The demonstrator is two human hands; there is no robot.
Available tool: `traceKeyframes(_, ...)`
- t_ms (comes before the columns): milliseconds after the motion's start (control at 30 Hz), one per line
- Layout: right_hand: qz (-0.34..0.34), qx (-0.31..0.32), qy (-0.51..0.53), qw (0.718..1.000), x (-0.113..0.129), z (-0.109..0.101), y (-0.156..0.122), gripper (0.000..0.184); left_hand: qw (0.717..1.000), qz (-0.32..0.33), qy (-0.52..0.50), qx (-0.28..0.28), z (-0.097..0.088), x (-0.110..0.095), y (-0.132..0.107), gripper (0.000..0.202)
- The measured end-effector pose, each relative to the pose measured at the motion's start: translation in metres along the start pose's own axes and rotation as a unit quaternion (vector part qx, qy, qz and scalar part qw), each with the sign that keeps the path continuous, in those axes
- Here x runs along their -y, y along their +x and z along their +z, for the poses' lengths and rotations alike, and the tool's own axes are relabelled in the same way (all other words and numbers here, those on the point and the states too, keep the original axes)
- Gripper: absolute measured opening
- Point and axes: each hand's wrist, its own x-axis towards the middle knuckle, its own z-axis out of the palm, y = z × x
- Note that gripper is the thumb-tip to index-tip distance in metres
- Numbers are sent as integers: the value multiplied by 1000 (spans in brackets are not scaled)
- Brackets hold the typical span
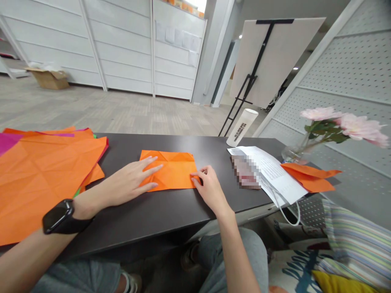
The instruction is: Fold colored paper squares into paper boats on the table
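Item: folded orange sheet (171, 171), centre of the dark table (171, 211). My left hand (128, 183) lies open and flat on it (the anchor). My right hand (209, 187), loosely curled and gripping nothing, fingertips the right edge; I'd press firmly outward with the edges aligned.

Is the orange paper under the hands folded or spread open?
Folded. The orange paper shows layered flaps along its top; the left hand lies flat on it, the right hand touches its edge.
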Motion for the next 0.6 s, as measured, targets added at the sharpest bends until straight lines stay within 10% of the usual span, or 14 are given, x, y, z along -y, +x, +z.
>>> traceKeyframes(333, -135, 187, 15, 973, 75, 9, -17, 56, 994, 102, 23, 20, 42, 23, -10, 54)
traceKeyframes(600, -43, 248, -49, 967, 43, -21, -15, 54, 996, 48, 65, 38, 43, 33, -13, 47)
